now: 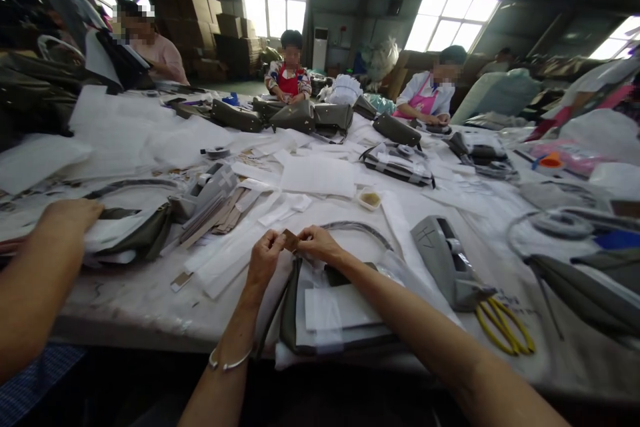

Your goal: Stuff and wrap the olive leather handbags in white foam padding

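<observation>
My left hand (266,255) and my right hand (316,244) pinch a small brown tag (291,240) between them, one at each side. They are just above the top left corner of a dark green bag (289,313) at the table's front edge. White paper and clear plastic wrap cover most of the bag's front, and a white sheet (345,307) lies across it. The bag's wrapped handle (357,227) arches up behind my right hand. Whether a string joins the tag to the bag is too small to tell.
A grey tape dispenser (443,260) and yellow-handled scissors (505,327) lie to the right. On the left are brown card strips (220,217) and another tape dispenser (210,187). A co-worker's arm (45,273) reaches in at far left. A small tub (370,199) stands behind the bag.
</observation>
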`<state>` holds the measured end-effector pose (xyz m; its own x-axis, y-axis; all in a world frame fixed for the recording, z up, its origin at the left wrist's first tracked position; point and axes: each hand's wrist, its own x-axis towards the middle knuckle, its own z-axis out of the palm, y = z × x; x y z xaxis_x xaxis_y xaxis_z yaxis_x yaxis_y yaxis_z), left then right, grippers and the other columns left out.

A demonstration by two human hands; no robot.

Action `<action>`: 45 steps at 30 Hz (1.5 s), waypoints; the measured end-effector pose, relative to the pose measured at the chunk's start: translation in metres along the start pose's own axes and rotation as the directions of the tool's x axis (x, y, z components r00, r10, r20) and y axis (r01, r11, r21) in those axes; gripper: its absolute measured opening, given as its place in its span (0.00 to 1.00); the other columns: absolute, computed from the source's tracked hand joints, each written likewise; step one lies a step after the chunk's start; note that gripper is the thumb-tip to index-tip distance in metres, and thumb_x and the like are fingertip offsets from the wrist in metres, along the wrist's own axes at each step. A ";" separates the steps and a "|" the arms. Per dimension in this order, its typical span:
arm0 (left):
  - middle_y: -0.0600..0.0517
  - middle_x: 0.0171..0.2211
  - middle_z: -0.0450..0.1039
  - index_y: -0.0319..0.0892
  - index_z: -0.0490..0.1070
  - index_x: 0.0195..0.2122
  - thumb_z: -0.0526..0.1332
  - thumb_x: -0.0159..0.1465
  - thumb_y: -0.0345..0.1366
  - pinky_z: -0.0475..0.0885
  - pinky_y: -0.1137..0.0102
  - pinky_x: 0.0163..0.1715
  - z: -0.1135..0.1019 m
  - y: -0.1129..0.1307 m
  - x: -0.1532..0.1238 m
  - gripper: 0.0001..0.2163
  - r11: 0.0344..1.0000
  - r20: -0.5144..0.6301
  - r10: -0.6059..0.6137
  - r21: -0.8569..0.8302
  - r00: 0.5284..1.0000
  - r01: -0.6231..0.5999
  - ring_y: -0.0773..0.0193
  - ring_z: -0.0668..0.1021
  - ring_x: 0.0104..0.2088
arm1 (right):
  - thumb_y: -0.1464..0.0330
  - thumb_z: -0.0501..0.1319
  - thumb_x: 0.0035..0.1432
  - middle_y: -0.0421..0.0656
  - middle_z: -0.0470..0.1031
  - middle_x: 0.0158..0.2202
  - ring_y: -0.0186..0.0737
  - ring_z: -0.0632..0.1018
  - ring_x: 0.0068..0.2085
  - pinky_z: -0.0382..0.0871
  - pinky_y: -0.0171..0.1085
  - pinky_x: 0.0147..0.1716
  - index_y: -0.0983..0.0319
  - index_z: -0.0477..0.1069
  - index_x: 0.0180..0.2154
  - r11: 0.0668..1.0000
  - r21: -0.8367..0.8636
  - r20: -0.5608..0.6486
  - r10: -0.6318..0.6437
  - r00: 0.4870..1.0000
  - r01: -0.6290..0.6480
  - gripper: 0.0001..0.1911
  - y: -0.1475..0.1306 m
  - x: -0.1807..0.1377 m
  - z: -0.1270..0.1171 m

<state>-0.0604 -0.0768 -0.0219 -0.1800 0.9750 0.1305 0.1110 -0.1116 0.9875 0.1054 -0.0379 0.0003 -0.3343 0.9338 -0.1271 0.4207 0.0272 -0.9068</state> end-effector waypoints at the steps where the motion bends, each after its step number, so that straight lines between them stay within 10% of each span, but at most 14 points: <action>1: 0.57 0.23 0.67 0.42 0.68 0.27 0.63 0.58 0.47 0.65 0.72 0.31 0.000 -0.002 0.001 0.13 1.000 -0.032 -0.009 -0.026 0.999 0.008 0.66 0.70 0.28 | 0.74 0.65 0.46 0.39 0.77 0.26 0.36 0.75 0.32 0.65 0.33 0.34 0.63 0.79 0.28 1.000 -0.025 -0.025 0.000 1.000 -0.001 0.05 0.002 0.000 -0.001; 6: 0.55 0.29 0.71 0.44 0.60 0.30 0.58 0.59 0.56 0.73 0.68 0.35 -0.003 -0.004 0.006 0.19 0.975 -0.124 -0.059 -0.218 0.991 0.030 0.63 0.76 0.31 | 0.73 0.64 0.48 0.38 0.77 0.29 0.34 0.74 0.31 0.66 0.31 0.32 0.62 0.79 0.32 0.998 -0.063 -0.065 0.020 0.998 -0.025 0.06 0.014 -0.001 -0.005; 9: 0.54 0.28 0.73 0.44 0.59 0.31 0.63 0.56 0.57 0.75 0.66 0.34 -0.006 0.001 0.004 0.22 0.913 0.093 -0.132 -0.377 0.987 0.158 0.62 0.78 0.30 | 0.72 0.61 0.53 0.38 0.78 0.32 0.32 0.74 0.29 0.66 0.29 0.29 0.62 0.78 0.38 0.997 -0.065 -0.067 0.032 0.997 -0.036 0.10 0.016 -0.001 -0.003; 12: 0.57 0.22 0.70 0.43 0.60 0.28 0.70 0.53 0.53 0.75 0.68 0.30 -0.008 0.005 -0.001 0.23 0.836 0.416 -0.217 -0.388 0.883 0.388 0.65 0.76 0.23 | 0.76 0.60 0.52 0.38 0.79 0.32 0.31 0.74 0.26 0.67 0.29 0.27 0.62 0.78 0.40 0.993 -0.102 -0.077 0.055 0.996 -0.063 0.13 0.016 0.000 -0.001; 19: 0.51 0.23 0.75 0.40 0.68 0.35 0.58 0.54 0.69 0.74 0.68 0.22 -0.015 0.001 -0.003 0.32 0.797 0.521 -0.310 -0.314 0.795 0.516 0.58 0.80 0.23 | 0.71 0.58 0.60 0.43 0.80 0.40 0.36 0.78 0.38 0.69 0.34 0.42 0.63 0.78 0.44 0.930 -0.359 -0.219 -0.008 0.976 -0.073 0.12 0.006 0.008 -0.069; 25: 0.48 0.30 0.77 0.39 0.71 0.38 0.61 0.56 0.65 0.75 0.68 0.25 -0.017 0.000 -0.002 0.30 0.802 0.485 -0.280 -0.356 0.828 0.480 0.59 0.80 0.27 | 0.70 0.60 0.59 0.60 0.58 0.66 0.60 0.53 0.68 0.39 0.55 0.65 0.69 0.70 0.55 0.740 -0.620 -0.451 -0.063 0.891 -0.261 0.23 0.040 0.006 -0.158; 31: 0.46 0.38 0.76 0.40 0.73 0.36 0.63 0.58 0.60 0.76 0.66 0.39 -0.013 -0.004 0.001 0.24 0.867 0.262 -0.182 -0.413 0.948 0.281 0.56 0.80 0.40 | 0.64 0.49 0.67 0.51 0.52 0.70 0.57 0.50 0.70 0.37 0.59 0.65 0.62 0.68 0.60 0.272 -0.872 -0.409 0.054 0.911 -0.408 0.23 0.096 0.008 -0.189; 37: 0.44 0.48 0.76 0.39 0.73 0.48 0.54 0.63 0.54 0.72 0.66 0.48 -0.004 -0.003 0.008 0.24 0.972 0.316 -0.142 0.226 0.938 0.070 0.55 0.78 0.48 | 0.69 0.55 0.63 0.50 0.67 0.63 0.56 0.62 0.65 0.41 0.57 0.64 0.59 0.76 0.51 0.227 -0.906 -0.394 -0.148 0.907 -0.356 0.17 0.087 0.008 -0.192; 45: 0.50 0.39 0.80 0.48 0.78 0.43 0.64 0.51 0.31 0.70 0.62 0.47 0.043 0.022 0.019 0.17 0.732 0.355 -0.202 0.673 0.913 -0.100 0.51 0.79 0.44 | 0.65 0.61 0.61 0.44 0.81 0.41 0.47 0.77 0.47 0.61 0.47 0.54 0.56 0.80 0.33 0.571 -0.820 -0.177 -0.315 0.933 0.037 0.08 0.008 -0.009 -0.133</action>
<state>-0.0191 -0.0524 -0.0015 0.1607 0.9806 -0.1122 0.7575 -0.0496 0.6510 0.2237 0.0010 0.0476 -0.2951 0.9254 0.2377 0.9193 0.3428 -0.1933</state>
